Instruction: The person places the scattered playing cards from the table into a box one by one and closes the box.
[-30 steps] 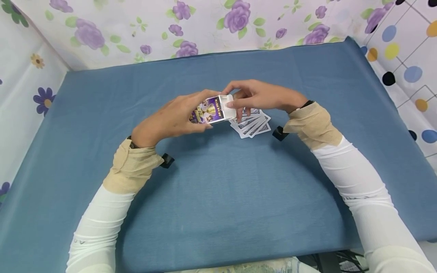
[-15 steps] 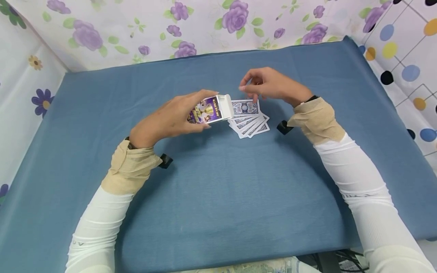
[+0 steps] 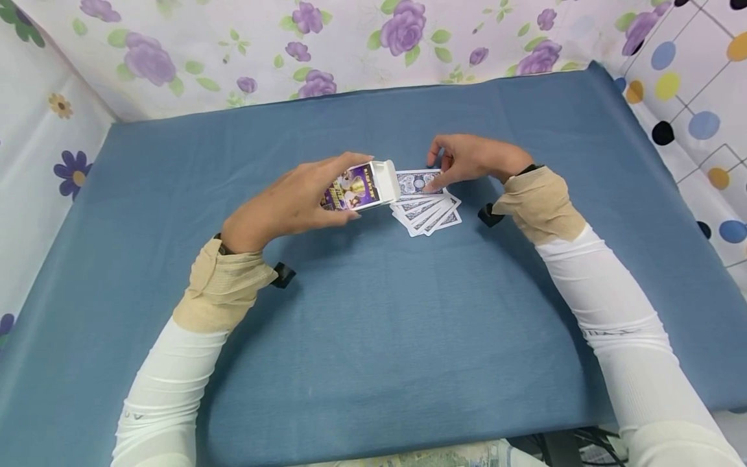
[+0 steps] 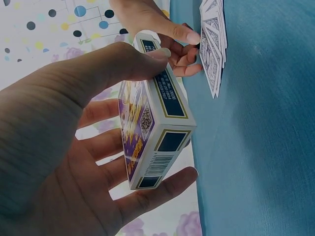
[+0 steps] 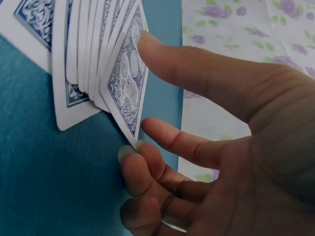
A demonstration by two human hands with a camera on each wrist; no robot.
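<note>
My left hand holds a purple-and-white playing card box between thumb and fingers. Its white flap end stands open and faces the cards. The left wrist view shows the barcoded other end of the box. Just right of the box, several playing cards lie fanned face down, blue-and-white backs up. With my right hand I pinch the top card at its right end. In the right wrist view the thumb lies on that card's back, the fingertips at its edge and corner.
Blue cloth covers the table. A purple-flowered sheet hangs along the far edge, a dotted sheet on the right and a flowered one on the left.
My right hand drew away from the box flap, rose up and right, then came down onto the top card's right end. The left hand and box stayed nearly still.
</note>
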